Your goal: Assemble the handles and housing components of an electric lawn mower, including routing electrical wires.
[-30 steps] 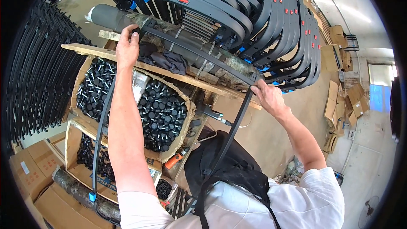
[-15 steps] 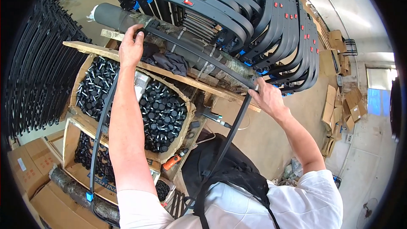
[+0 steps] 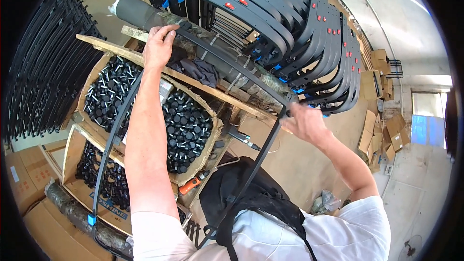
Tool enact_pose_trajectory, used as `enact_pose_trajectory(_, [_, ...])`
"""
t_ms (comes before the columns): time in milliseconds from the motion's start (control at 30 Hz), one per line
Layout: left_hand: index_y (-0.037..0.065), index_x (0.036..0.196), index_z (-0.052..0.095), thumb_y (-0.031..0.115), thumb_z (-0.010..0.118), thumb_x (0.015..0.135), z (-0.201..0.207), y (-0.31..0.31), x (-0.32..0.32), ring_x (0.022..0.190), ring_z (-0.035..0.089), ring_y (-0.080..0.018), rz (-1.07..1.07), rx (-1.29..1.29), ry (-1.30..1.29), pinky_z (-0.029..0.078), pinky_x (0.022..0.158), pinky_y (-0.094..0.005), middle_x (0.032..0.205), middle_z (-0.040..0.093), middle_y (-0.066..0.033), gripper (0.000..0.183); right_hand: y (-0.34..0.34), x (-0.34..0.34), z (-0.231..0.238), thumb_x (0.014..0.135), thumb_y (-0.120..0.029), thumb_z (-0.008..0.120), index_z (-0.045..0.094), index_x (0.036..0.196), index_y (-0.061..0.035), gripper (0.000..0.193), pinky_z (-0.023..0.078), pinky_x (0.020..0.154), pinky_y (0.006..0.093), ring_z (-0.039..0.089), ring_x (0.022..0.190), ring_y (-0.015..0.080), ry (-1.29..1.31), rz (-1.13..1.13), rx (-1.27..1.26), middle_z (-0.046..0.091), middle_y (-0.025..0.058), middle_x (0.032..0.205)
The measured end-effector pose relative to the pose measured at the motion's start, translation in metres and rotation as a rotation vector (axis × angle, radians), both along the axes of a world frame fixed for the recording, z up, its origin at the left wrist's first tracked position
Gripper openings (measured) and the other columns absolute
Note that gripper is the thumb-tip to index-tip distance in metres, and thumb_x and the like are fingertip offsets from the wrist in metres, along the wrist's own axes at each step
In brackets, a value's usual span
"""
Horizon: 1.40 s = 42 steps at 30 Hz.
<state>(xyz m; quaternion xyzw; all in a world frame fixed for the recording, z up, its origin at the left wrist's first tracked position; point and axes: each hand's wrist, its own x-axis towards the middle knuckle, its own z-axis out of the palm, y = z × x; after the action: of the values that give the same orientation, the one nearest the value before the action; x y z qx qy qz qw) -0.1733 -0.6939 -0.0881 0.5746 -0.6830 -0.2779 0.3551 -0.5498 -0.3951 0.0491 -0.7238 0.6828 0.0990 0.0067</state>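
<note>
A black metal tube frame (image 3: pixel 232 62) slants across in front of me. Its crossbar rests along a padded, plastic-wrapped roll (image 3: pixel 133 11), and its side bars run back toward my body. My left hand (image 3: pixel 160 48) is closed at the far left corner of the frame, thumb and forefinger pinched there. At the right corner is my right hand (image 3: pixel 308 122), smeared by motion. Its fingertips are beside the bar joint, and a small dark spot there is too blurred to name. A blue clip (image 3: pixel 92 220) sits low on the left side bar.
Boxes of black-headed bolts (image 3: pixel 186 128) and small black parts (image 3: pixel 104 176) stand under the frame. An orange-handled tool (image 3: pixel 191 185) lies beside them. Finished-looking black frames (image 3: pixel 270 14) with red tabs are stacked ahead; more black frames (image 3: pixel 46 63) stand left. Cardboard (image 3: pixel 372 133) leans at right.
My right hand has shifted slightly down, its fingers now blurred near the corner. My left hand stays at its corner. The whole view has tilted a little.
</note>
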Motion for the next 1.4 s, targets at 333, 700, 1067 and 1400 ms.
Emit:
enact_pose_trajectory(333, [0.030, 0.129, 0.073, 0.028, 0.060, 0.106, -0.003, 0.007, -0.008, 0.124, 0.065, -0.0308, 0.039, 0.005, 0.008, 0.051, 0.104, -0.0412, 0.131, 0.069, -0.0077, 0.027, 0.003, -0.028, -0.013, 0.085, -0.017, 0.068, 0.066, 0.100, -0.0068, 0.018, 0.057, 0.064, 0.0495, 0.075, 0.076, 0.0326, 0.269, 0.106, 0.363, 0.074, 0.0135, 0.080])
enact_pose_trajectory(700, [0.026, 0.131, 0.071, 0.030, 0.065, 0.102, 0.001, 0.001, -0.014, 0.117, 0.068, -0.0334, 0.010, 0.000, 0.053, 0.053, 0.099, -0.0439, 0.123, 0.073, -0.0099, 0.029, 0.001, -0.033, -0.012, 0.083, -0.020, 0.073, 0.074, 0.087, -0.0080, 0.013, 0.061, 0.067, 0.0437, 0.079, 0.082, 0.0298, 0.411, 0.092, 0.575, 0.078, 0.0135, 0.088])
enact_pose_trajectory(1067, [0.025, 0.132, 0.072, 0.027, 0.066, 0.101, 0.004, 0.000, -0.012, 0.113, 0.069, -0.0290, 0.070, -0.055, -0.046, 0.053, 0.100, -0.0410, 0.122, 0.071, -0.0076, 0.032, -0.005, -0.017, -0.005, 0.087, -0.031, 0.074, 0.069, 0.095, -0.0031, 0.029, 0.059, 0.063, 0.0441, 0.077, 0.077, 0.0302, 0.295, 0.142, 0.406, 0.075, 0.0140, 0.078])
enact_pose_trajectory(1400, [0.016, 0.156, 0.048, 0.056, 0.078, 0.085, 0.007, 0.003, -0.015, 0.122, 0.067, -0.0415, 0.090, 0.029, -0.102, 0.051, 0.106, -0.0484, 0.132, 0.070, -0.0215, 0.087, 0.007, -0.019, -0.043, 0.107, -0.040, 0.054, 0.069, 0.086, -0.0010, 0.047, 0.058, 0.055, 0.0480, 0.073, 0.065, 0.0384, 0.126, 0.002, 0.203, 0.072, 0.0210, 0.070])
